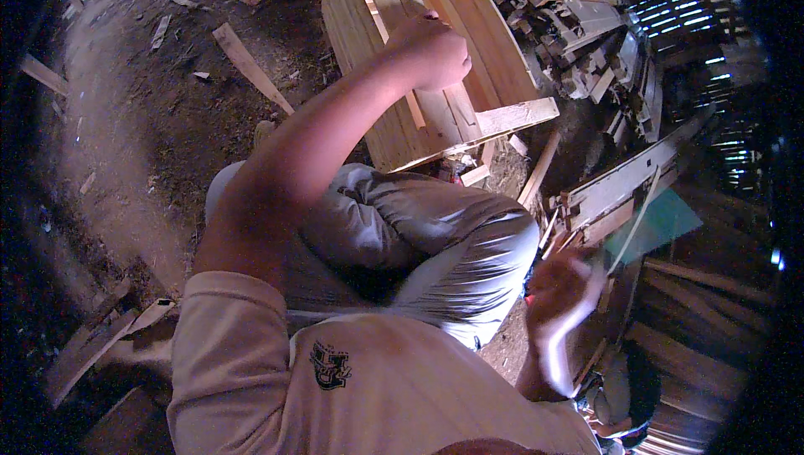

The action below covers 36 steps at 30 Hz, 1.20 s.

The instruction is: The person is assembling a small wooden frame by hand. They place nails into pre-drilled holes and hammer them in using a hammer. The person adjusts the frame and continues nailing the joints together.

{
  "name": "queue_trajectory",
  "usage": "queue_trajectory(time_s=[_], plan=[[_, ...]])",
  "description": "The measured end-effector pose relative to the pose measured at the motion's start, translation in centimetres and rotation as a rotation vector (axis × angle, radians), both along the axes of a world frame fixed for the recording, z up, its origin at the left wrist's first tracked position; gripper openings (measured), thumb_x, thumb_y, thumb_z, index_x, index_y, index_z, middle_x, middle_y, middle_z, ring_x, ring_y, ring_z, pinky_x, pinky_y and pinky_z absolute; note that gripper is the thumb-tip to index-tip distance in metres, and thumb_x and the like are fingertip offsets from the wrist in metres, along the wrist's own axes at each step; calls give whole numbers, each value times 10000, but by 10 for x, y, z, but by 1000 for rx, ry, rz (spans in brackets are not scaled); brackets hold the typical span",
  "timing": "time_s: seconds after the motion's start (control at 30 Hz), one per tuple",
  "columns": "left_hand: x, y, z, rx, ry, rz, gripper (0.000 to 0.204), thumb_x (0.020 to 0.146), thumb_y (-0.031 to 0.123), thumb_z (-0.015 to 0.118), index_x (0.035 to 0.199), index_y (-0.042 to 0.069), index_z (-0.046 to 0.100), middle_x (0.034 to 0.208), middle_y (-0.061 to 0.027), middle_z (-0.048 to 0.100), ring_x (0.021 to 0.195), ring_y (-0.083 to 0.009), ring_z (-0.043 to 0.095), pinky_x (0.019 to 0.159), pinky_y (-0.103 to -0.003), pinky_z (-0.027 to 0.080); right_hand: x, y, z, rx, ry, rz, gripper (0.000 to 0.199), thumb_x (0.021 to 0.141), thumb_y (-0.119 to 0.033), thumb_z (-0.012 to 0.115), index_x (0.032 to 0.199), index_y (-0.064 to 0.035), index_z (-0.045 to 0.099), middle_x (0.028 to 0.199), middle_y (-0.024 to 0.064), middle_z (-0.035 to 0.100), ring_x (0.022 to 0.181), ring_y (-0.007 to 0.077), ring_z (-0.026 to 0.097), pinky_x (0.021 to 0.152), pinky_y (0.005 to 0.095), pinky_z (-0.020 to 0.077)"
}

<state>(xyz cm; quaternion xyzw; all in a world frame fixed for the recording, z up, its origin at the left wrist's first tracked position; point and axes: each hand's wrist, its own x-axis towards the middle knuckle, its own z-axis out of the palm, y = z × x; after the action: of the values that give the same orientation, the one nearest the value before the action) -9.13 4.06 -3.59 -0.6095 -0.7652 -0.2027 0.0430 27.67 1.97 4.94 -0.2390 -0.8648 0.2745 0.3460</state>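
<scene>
Left hand closed on slat of wooden frame standing on dirt floor ahead of knees. Right hand blurred, grip unclear, beside thin wooden strip.

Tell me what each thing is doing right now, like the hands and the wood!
Left hand: curled shut, gripping a slat of the wooden frame.
Wooden frame: propped tilted in front of the knees, unfinished.
Right hand: raised, blurred, closed on a thin wooden strip.
Thin wooden strip: held up at a slant.
Wood offcuts: piled loosely behind the frame.
Loose plank: lying flat on the dirt floor.
</scene>
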Motion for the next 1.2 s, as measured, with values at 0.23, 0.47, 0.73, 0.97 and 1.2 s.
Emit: queue_trajectory(time_s=[0.23,0.47,0.73,0.97,1.2], plan=[[-7,6,-2,33,-2,-12,381,903,301,520,742,43,748,847,-210,732,873,-376,721,985,-463,498,-4,-7,24,-312,-42,-217,239,1089,-296,490,1002,-87,566,648,29,525,489,66,448,415,253,315],[-1,1,-3,17,-88,3,377,895,285,519,772,20,757,860,-218,733,882,-384,722,945,-476,520,1,-5,-5,113,-866,-107,349,1076,-317,506,1116,23,569,813,171,682,666,268,658,596,416,496],[-3,3,-3,41,-68,-18,426,949,320,517,742,15,731,801,-221,713,828,-411,707,939,-525,513,-5,-17,16,-312,-9,-208,223,1064,-286,519,964,-90,555,691,67,508,625,166,506,515,275,358],[-9,3,-8,-49,-110,34,413,944,301,490,820,15,761,899,-221,735,898,-386,718,920,-482,537,3,4,11,28,-519,-207,287,1073,-266,517,972,-5,581,644,94,589,471,179,542,431,361,383],[-2,1,-4,26,-22,3,436,956,316,488,783,13,749,872,-211,732,869,-388,718,910,-491,535,-4,0,-5,237,-694,-25,231,1058,-204,519,940,-12,574,678,195,601,562,409,571,517,429,444]])
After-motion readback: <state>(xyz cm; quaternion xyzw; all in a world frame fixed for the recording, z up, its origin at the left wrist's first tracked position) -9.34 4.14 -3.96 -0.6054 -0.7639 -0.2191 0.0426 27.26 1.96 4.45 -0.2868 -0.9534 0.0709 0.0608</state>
